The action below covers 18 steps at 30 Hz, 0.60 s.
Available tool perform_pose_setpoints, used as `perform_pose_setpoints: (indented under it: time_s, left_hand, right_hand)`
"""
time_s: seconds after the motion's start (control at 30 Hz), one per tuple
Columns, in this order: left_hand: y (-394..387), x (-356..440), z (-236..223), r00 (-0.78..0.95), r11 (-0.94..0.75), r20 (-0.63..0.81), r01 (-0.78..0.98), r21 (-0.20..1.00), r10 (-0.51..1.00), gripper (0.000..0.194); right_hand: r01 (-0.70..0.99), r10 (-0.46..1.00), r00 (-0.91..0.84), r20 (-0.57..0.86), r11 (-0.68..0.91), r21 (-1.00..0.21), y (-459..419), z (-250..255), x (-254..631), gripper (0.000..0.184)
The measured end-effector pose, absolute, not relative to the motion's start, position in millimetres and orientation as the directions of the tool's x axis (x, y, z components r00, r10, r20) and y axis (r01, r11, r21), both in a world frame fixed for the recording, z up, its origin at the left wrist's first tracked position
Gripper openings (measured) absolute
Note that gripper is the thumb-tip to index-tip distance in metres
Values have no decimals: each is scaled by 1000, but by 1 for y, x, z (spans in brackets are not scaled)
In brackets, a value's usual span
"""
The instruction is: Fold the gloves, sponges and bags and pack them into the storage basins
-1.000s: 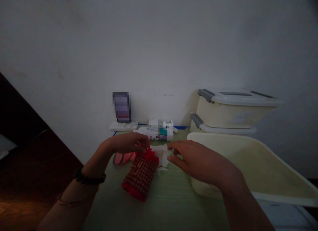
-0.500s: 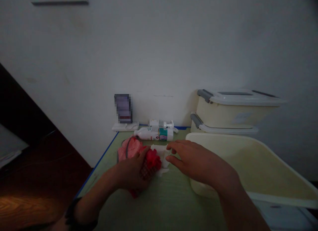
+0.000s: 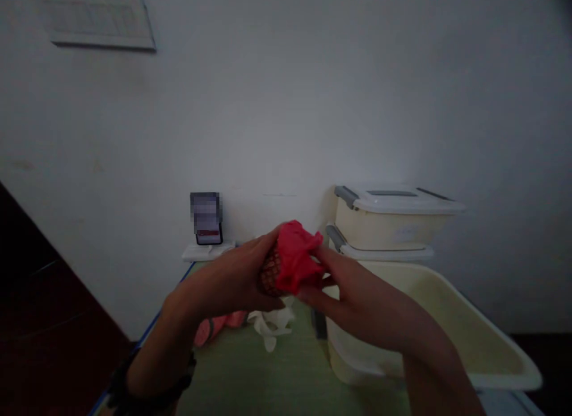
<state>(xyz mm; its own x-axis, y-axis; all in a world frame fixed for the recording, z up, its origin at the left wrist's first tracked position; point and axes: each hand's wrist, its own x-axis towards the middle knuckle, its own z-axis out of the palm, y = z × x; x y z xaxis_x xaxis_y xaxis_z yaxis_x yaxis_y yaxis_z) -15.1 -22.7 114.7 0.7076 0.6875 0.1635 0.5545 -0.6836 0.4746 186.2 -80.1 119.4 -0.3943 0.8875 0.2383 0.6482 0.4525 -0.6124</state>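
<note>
Above the table, my left hand [image 3: 230,276] is wrapped round a dark-red checked fabric bundle [image 3: 270,273] with a bright red, crumpled, ruffled end [image 3: 298,255]. The bundle lies tilted, its ruffled end facing right. Its exact kind I cannot tell. From the right, my right hand [image 3: 357,297] pinches the red ruffle between thumb and fingers. Beneath the hands lies a crumpled white thing [image 3: 270,323], thin and limp like a glove. Beside it, partly hidden by my left arm, is a pink cloth [image 3: 221,326] with grey edging.
A large cream tub [image 3: 447,303] stands at the right of the green tabletop [image 3: 259,380]. Behind it are stacked lidded boxes [image 3: 388,225]. A phone [image 3: 209,225], its screen pixelated, stands on a white base [image 3: 196,253] against the wall. My hands hide the bottles at the back.
My left hand took hold of the bundle round its body and lifted it off the table. My right hand, empty before, now grips the ruffled end. The view has tilted up.
</note>
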Motion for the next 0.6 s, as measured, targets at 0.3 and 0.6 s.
perform_pose_setpoints:
  time_s: [0.3, 0.6]
  left_hand:
    - [-28, -13, 115, 720, -766, 291, 514, 386, 630, 87]
    - [-34, -24, 117, 750, -794, 319, 430, 430, 579, 78]
  right_hand:
    - [574, 810, -488, 325, 578, -580, -75, 116, 201, 13]
    - [596, 805, -455, 381, 593, -541, -93, 121, 186, 42]
